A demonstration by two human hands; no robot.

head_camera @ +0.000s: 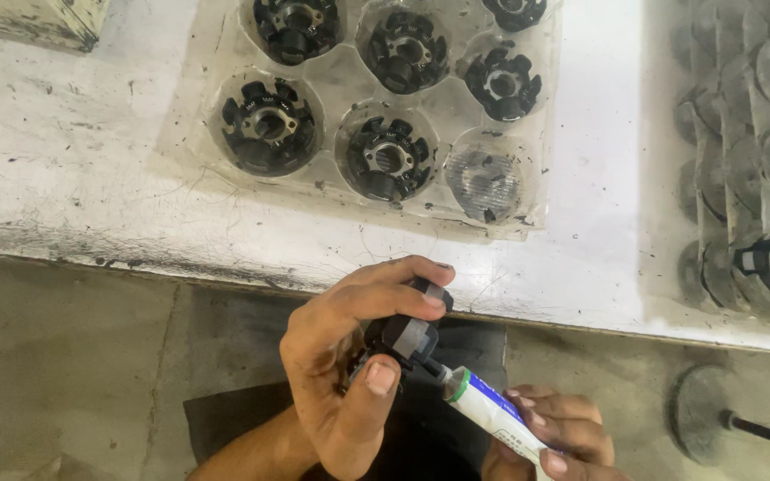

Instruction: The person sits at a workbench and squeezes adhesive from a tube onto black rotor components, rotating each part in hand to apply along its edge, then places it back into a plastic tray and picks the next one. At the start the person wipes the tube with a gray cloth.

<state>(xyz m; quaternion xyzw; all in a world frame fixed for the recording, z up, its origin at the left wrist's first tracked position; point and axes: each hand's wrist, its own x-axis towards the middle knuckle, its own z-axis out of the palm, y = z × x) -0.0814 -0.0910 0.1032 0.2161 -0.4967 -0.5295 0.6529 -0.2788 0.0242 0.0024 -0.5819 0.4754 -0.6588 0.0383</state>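
Note:
My left hand [345,356] grips a black round part with grey metal faces [407,337], held just off the front edge of the white bench. My right hand [550,441] holds a white tube with a green collar [490,411], tilted up to the left. The tube's dark nozzle tip touches the black part. Above, on the bench, a clear plastic tray [528,191] holds several similar black parts in round pockets; one pocket [483,183] near the tray's front right has no part in it.
The white, scuffed bench [73,169] runs across the view, its front edge just above my hands. More clear trays [746,160] are stacked at the right. A round base with a dark rod [701,411] stands on the grey floor at the lower right.

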